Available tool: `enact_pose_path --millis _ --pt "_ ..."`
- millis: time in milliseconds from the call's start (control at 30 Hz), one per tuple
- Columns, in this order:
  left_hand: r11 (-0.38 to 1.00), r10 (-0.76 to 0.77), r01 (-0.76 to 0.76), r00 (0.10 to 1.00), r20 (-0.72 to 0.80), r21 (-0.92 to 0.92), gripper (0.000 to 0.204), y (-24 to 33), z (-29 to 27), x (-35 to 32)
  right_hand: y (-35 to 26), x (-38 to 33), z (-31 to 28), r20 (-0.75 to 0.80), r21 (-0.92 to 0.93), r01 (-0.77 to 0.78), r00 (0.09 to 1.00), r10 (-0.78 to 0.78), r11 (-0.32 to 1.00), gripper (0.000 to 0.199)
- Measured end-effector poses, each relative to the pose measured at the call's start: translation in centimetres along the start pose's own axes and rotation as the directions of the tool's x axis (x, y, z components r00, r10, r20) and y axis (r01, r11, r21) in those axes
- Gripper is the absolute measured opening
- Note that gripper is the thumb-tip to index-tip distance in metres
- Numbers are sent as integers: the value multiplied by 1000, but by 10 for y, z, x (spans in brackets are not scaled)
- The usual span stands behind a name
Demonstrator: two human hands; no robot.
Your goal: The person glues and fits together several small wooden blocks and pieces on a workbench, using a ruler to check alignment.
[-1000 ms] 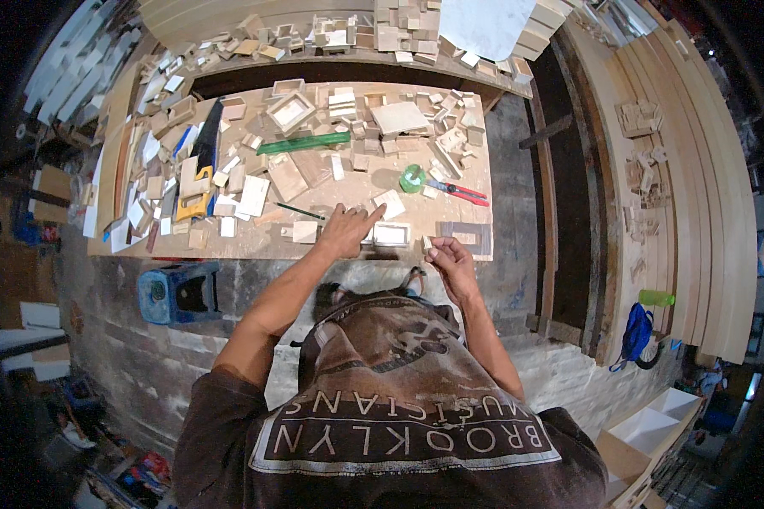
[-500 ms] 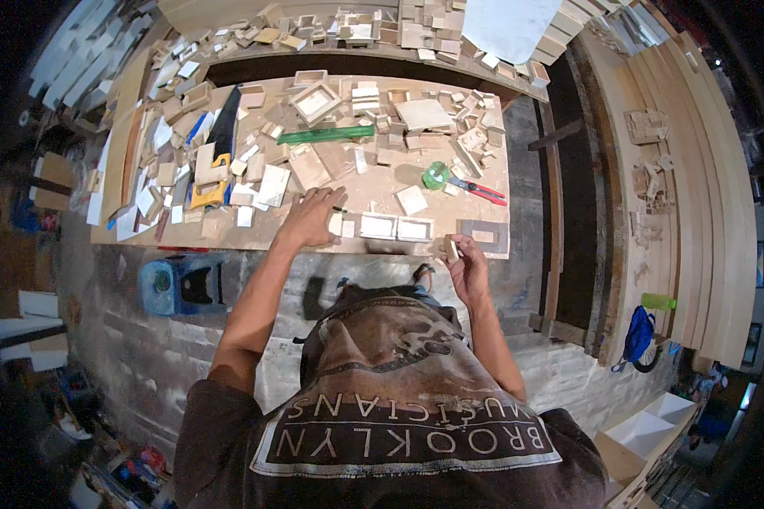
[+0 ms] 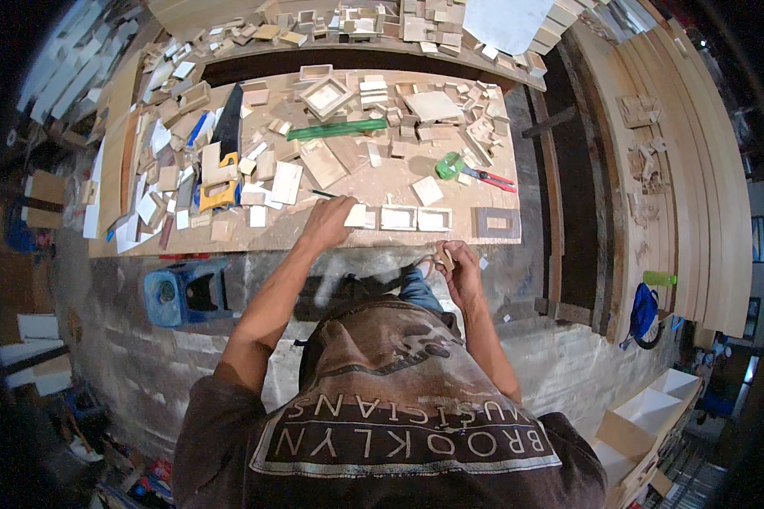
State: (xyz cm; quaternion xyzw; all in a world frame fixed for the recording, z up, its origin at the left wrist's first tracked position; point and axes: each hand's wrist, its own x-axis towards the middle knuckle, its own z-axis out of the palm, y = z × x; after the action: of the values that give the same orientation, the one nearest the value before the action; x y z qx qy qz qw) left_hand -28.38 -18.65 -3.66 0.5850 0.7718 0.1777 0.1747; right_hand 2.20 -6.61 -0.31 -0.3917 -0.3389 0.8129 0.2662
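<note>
My left hand [image 3: 329, 220] rests at the front of the workbench, fingers and thumb closed about the left end of a small pale wooden block [image 3: 357, 215]. A dark pencil-like stick [image 3: 323, 193] shows just beyond its knuckles; whether the hand touches it I cannot tell. Right of that block sit two small open wooden boxes [image 3: 399, 218], side by side. In front of the bench edge my right hand [image 3: 463, 270] is closed, pinching a small flat wood piece [image 3: 444, 257] in its fingertips.
The workbench [image 3: 306, 233] bears many wood offcuts, a yellow-handled handsaw [image 3: 219, 195], a green ruler-like strip [image 3: 338, 129], a green tape roll [image 3: 449, 165] and a red cutter [image 3: 494, 181]. A grey rectangular frame [image 3: 497, 223] lies at front right. Below left stands a blue stool [image 3: 163, 297].
My right hand has drawn back from the bench edge with its wood piece, which is now tilted. My left hand has shifted slightly toward me, showing the stick's far end. The view has moved a little.
</note>
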Motion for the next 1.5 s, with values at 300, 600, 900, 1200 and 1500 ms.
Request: enact_pose_path --millis 300,600,900,1200,1500 --pt "995 14 -7 997 73 -100 71 -3 -8 3 4 -4 -18 -36 -8 14 999 -14 1000 12" --pt "965 -249 229 953 -174 -123 76 -25 -21 -39 -19 71 6 255 -705 317 948 -190 635 21" --pt "971 -224 210 965 -137 -113 58 -24 13 -24 9 218 65 743 -668 739 669 27 81 21" --pt "951 -272 238 948 -167 -198 54 -21 16 -26 5 200 59 794 -608 793 608 8 28 25" --pt "937 -247 203 961 -126 -285 50 -31 16 -23 -37 129 25 613 -741 639 769 181 -207 78"
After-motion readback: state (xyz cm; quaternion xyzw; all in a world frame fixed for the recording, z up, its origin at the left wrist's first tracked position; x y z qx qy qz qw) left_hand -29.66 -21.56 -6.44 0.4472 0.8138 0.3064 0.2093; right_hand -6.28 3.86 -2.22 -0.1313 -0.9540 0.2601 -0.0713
